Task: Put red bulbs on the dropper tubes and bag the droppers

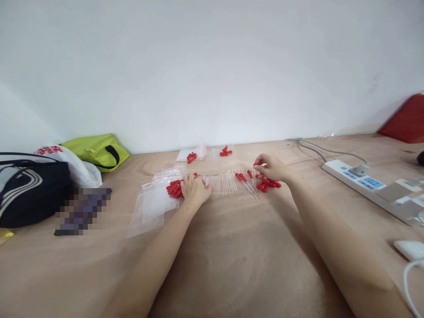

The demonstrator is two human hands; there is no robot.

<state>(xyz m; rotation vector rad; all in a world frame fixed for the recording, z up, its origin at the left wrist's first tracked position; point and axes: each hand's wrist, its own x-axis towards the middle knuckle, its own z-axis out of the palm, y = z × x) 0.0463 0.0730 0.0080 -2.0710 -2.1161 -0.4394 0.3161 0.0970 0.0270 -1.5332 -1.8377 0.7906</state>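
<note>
My left hand [194, 191] rests with fingers apart beside a heap of red rubber bulbs [174, 189], its thumb near the left end of a row of thin clear dropper tubes [223, 183]. My right hand [270, 168] is raised at the row's right end, thumb and forefinger pinched together; what they hold is too small to make out. Below it lies a second heap of red bulbs [270, 184]. A few tubes at the right of the row, slanting toward me, carry red bulbs [243, 177] on their upper ends.
Clear zip bags [150, 205] overlap left of my left hand. Farther back lie more bags with red bulbs [225, 152] on them. A black bag [36, 190], a yellow-green bag [96, 152] and a blurred-out dark object [82, 212] are left; a power strip [361, 179] is right.
</note>
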